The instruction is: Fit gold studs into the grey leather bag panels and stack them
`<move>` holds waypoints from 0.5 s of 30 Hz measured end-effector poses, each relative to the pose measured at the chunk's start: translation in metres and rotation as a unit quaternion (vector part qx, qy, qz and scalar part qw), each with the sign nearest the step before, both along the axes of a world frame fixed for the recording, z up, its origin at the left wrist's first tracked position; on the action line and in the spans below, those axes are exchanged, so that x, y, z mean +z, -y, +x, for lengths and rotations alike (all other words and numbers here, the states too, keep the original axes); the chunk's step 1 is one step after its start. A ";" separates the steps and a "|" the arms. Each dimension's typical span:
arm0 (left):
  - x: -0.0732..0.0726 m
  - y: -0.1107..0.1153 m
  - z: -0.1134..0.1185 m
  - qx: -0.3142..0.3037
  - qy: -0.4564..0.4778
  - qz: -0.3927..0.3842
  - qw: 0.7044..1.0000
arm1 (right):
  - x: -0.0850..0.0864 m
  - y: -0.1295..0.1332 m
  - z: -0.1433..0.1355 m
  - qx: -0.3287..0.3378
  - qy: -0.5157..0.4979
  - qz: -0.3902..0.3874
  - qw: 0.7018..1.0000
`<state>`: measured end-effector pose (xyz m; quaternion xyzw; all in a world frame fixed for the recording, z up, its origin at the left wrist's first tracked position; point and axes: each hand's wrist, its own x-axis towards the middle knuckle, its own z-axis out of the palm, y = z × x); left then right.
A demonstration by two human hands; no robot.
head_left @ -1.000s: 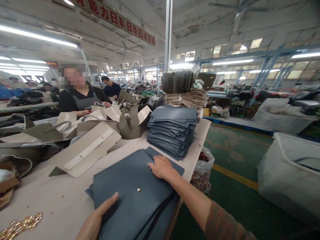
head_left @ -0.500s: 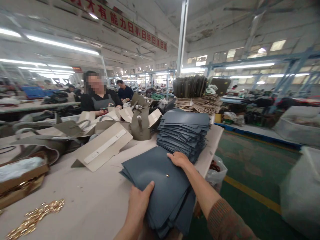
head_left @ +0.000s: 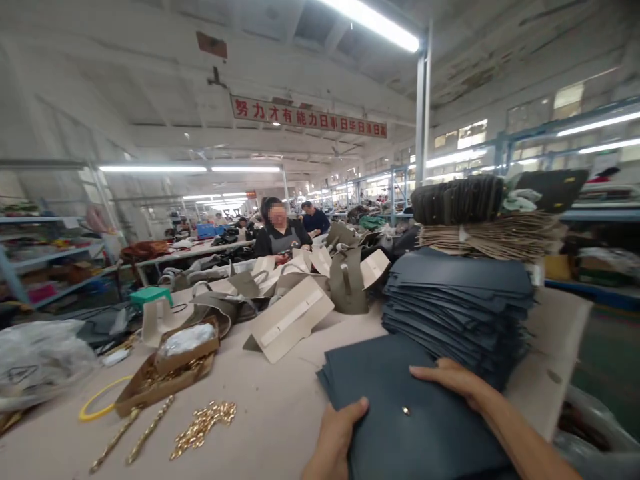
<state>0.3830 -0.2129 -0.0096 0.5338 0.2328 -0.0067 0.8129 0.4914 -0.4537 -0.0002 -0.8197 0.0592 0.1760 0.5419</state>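
Note:
A stack of dark blue-grey leather-like panels (head_left: 385, 373) lies near the table's front right, its top sheet carrying a small gold stud (head_left: 406, 411). My left hand (head_left: 337, 430) clasps its left edge, thumb on top and the other fingers hidden along the side. At the right edge, my right hand (head_left: 455, 380) also grips the panels, thumb flat on the top sheet. Just behind stands a taller pile of similar panels (head_left: 455, 300). Loose gold metal pieces (head_left: 203, 427) are heaped on the tabletop (head_left: 270, 427) to the left.
A cardboard box (head_left: 167, 373) holds gold pieces and a white bag, near a yellow ring (head_left: 103, 397) and two gold chain strips (head_left: 150, 430). Beige and olive bag parts (head_left: 293, 317) cover the far side, where a co-worker (head_left: 283, 230) sits. Brown stacked pieces (head_left: 500, 237) stand behind the panels.
My view has turned left, so the scene sits farther right and more of the left table shows. Both hands stay on the panels.

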 end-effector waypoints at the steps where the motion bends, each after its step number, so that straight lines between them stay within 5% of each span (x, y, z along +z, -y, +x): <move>1: 0.001 -0.001 -0.003 -0.005 -0.007 -0.004 1.000 | 0.004 0.000 -0.008 0.003 -0.022 0.044 0.999; 6: 0.024 -0.009 -0.028 -0.014 0.017 0.014 1.000 | 0.028 -0.003 -0.046 -0.002 -0.006 0.139 0.990; 12: 0.095 -0.027 -0.051 0.008 0.143 0.048 0.988 | 0.093 -0.010 -0.081 -0.014 0.199 0.253 0.947; 15: 0.119 -0.043 -0.059 0.019 0.190 0.082 0.978 | 0.110 -0.019 -0.087 -0.017 0.245 0.292 0.924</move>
